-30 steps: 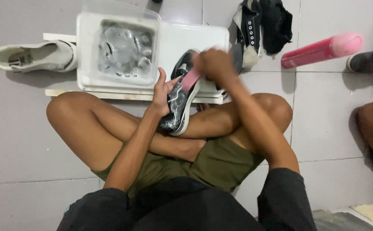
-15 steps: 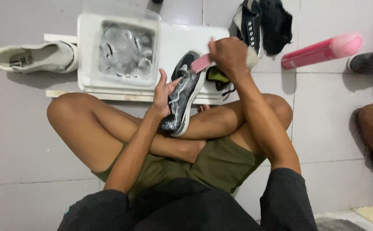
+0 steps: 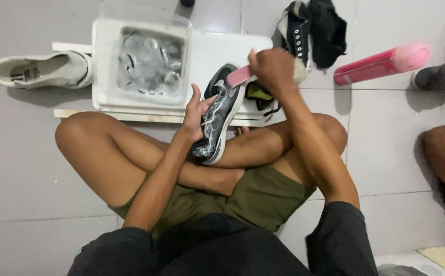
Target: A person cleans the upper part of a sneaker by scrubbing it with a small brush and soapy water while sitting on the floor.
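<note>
The left hand (image 3: 196, 113) is wrapped around the soapy black shoe (image 3: 217, 120). Just above it, the right hand (image 3: 273, 66) squeezes a pink brush (image 3: 239, 76) on the shoe's top end.

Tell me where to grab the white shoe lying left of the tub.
Grip the white shoe at its open collar, coming from above. It lies flat on the tiled floor with the opening facing up, so fingers can likely hook inside the heel rim. Its heel end sits close to the tub, so that side looks tighter.
</note>
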